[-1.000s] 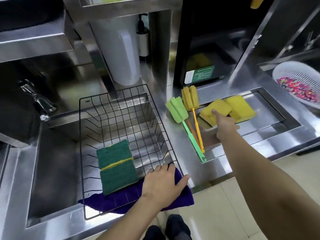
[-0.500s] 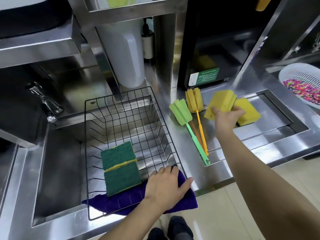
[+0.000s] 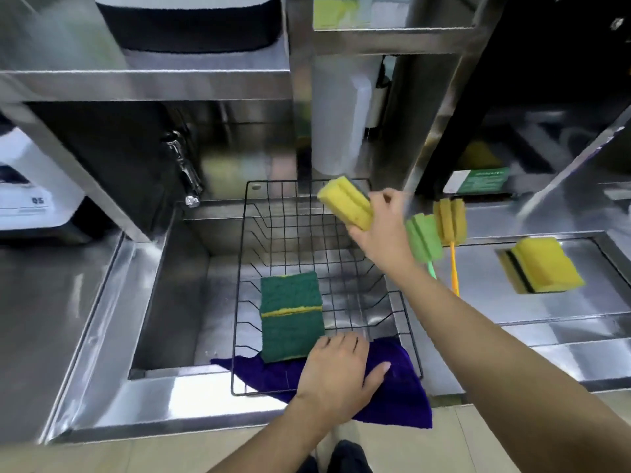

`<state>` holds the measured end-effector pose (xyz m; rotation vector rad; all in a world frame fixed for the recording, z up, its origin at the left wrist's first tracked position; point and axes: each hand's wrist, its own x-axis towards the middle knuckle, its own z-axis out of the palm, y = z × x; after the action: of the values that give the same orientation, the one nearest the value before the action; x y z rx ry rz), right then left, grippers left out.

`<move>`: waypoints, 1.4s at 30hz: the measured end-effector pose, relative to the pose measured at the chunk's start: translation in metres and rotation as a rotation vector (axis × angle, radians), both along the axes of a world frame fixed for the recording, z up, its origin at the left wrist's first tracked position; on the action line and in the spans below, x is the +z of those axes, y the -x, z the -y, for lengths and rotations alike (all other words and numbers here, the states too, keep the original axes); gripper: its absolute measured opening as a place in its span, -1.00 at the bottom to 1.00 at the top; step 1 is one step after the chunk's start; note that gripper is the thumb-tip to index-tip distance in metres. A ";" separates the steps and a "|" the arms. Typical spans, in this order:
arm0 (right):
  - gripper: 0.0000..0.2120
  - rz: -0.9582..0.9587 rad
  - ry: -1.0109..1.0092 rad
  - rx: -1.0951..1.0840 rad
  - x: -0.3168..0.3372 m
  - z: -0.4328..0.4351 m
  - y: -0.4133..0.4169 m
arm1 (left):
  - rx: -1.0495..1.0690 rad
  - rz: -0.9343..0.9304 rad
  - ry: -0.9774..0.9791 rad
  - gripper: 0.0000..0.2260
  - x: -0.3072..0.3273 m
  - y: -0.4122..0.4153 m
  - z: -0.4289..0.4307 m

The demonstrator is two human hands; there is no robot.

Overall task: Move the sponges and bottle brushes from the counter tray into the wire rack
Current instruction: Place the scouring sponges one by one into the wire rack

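Note:
My right hand (image 3: pixel 386 230) grips a yellow sponge (image 3: pixel 346 202) in the air over the far right part of the black wire rack (image 3: pixel 293 230). Two green-faced sponges (image 3: pixel 291 315) lie side by side on the rack's floor. My left hand (image 3: pixel 336 373) rests flat on the rack's near edge, over a purple cloth (image 3: pixel 399 394). Another yellow sponge (image 3: pixel 543 266) lies in the counter tray (image 3: pixel 580 322) at the right. The green bottle brush (image 3: pixel 423 241) and the yellow bottle brush (image 3: pixel 450 222) lean on the tray's left end, partly hidden behind my right forearm.
The rack sits in a steel sink (image 3: pixel 177 302) with a tap (image 3: pixel 182 165) at its back left. A white cylinder (image 3: pixel 338 121) stands behind the rack. Steel shelves hang overhead. A white appliance (image 3: pixel 30 186) sits at the far left.
My right hand lifted one yellow sponge out of the tray and carried it left, to above the rack. My left hand stayed on the rack's near edge.

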<state>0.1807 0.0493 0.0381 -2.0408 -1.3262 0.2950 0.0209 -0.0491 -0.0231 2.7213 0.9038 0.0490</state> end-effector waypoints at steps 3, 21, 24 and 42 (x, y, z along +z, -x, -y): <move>-0.49 0.135 0.162 0.156 -0.013 -0.019 0.031 | 0.015 0.028 -0.027 -0.58 -0.001 0.017 -0.004; -0.64 -0.220 0.415 0.261 -0.059 -0.023 0.067 | 0.016 0.144 -0.082 -0.63 -0.008 0.054 -0.015; -0.66 -0.224 0.419 0.261 -0.058 -0.025 0.065 | 0.008 0.145 -0.080 -0.64 -0.007 0.053 -0.015; -0.59 -0.110 0.419 0.398 -0.044 -0.004 0.034 | -0.123 -0.020 0.001 -0.47 0.007 0.005 -0.002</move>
<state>0.1468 0.0536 -0.0055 -2.0306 -1.7047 0.9179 0.0157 -0.0469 -0.0164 2.7748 0.7400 -0.0024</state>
